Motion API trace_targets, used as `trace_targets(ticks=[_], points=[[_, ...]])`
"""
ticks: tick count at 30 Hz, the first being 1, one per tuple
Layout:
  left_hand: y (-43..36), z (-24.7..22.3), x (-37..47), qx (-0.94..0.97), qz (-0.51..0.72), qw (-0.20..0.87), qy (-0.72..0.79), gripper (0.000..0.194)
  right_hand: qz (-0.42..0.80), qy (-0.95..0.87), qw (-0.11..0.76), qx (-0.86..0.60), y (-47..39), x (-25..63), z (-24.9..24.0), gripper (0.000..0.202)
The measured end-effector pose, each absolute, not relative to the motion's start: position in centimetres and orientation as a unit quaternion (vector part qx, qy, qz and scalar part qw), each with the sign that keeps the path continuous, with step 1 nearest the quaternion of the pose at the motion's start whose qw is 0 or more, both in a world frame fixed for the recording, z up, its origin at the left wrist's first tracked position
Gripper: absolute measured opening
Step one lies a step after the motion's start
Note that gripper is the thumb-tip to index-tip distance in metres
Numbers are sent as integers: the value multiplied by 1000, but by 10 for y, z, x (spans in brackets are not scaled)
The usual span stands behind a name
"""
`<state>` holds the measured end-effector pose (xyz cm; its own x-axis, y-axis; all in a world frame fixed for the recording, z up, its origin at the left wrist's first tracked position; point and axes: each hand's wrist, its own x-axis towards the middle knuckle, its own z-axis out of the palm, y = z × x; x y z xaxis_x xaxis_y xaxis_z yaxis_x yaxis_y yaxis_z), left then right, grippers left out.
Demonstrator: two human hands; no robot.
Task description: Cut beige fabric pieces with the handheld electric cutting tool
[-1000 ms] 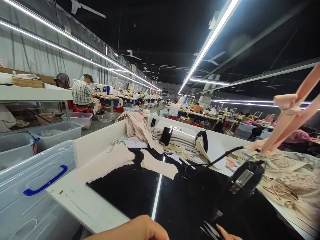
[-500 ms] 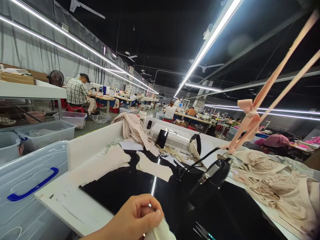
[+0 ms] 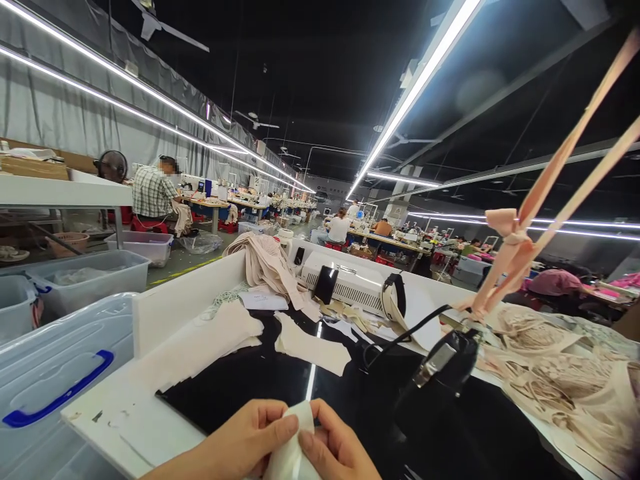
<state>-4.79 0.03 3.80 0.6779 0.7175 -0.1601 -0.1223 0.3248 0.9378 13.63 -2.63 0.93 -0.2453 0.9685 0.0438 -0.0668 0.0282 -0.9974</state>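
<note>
My left hand (image 3: pixel 250 437) and my right hand (image 3: pixel 341 443) are close together at the bottom of the head view. Both pinch a pale cream piece of fabric (image 3: pixel 293 463) between thumb and fingers; its lower part runs out of the picture. Beyond them, a separate cream fabric piece (image 3: pixel 314 345) lies flat on the shiny black work surface (image 3: pixel 235 390). A stack of similar pieces (image 3: pixel 220 340) rests to its left. Right of my hands, a black corded tool with a metal plate (image 3: pixel 443 363) hangs from knotted peach straps (image 3: pixel 505 253).
Beige lace garments (image 3: pixel 560 373) are heaped along the right. At the back stand a white vented machine (image 3: pixel 345 273), a phone-like black object (image 3: pixel 326 285) and draped beige fabric (image 3: pixel 265 267). A lidded plastic bin (image 3: pixel 60 373) stands left. Several people sit at sewing tables beyond.
My right hand has come into view and grips the fabric beside my left hand. The left hand has shifted slightly left. The camera view has moved a little.
</note>
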Motion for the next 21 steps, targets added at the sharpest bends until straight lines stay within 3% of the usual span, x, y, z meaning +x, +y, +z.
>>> trace_targets(ticks=[6,13,19,21], points=[[34,38,-37,555,355,667,348,70,600,-590,367,-396,13,152,15,83],[112,50,-25,676,372,464,435,59,475,-590,409,-509,66,208,19,53],[177,53,2,718,329,357,498,31,367,-556,449,-595,114,255,16,54],[191,48,6,729,305,328,518,33,346,-552,437,-620,123,261,11,47]])
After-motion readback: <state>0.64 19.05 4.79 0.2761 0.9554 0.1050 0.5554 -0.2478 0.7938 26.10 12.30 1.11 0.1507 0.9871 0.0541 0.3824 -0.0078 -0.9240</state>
